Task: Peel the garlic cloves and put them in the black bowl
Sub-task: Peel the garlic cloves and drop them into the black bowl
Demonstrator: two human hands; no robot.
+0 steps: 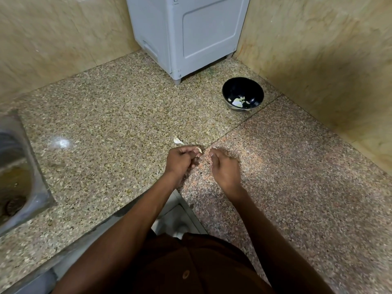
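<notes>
Garlic peeling tip for this exact spot: the left hand (182, 159) has its fingers curled round a small pale garlic clove (198, 150), which pokes out just past the fingertips, and the right hand (223, 168) sits right beside it with fingers curled, thumb and forefinger close together near the clove. Can't tell if the right one is actually pinching a bit of skin or nothing at all, it's too small to make out. The two hands are near each other but not touching, low over the speckled tabletop (110, 124). My take is the step in hand is stripping the skin off this clove, so I'd keep the left grip firm but not squashing, and use the right thumbnail to catch the papery edge at the tip and pull along the length rather than across. A loose scrap of peel (178, 141) lies on the tabletop just beyond the left hand, so dropping skins there looks fine. The black bowl (242, 95) sits well away near the back right, beside the grey cabinet (186, 35), with a few pale peeled pieces already inside, so probably early-to-mid job. Sink (14, 166) is off to the left
</notes>
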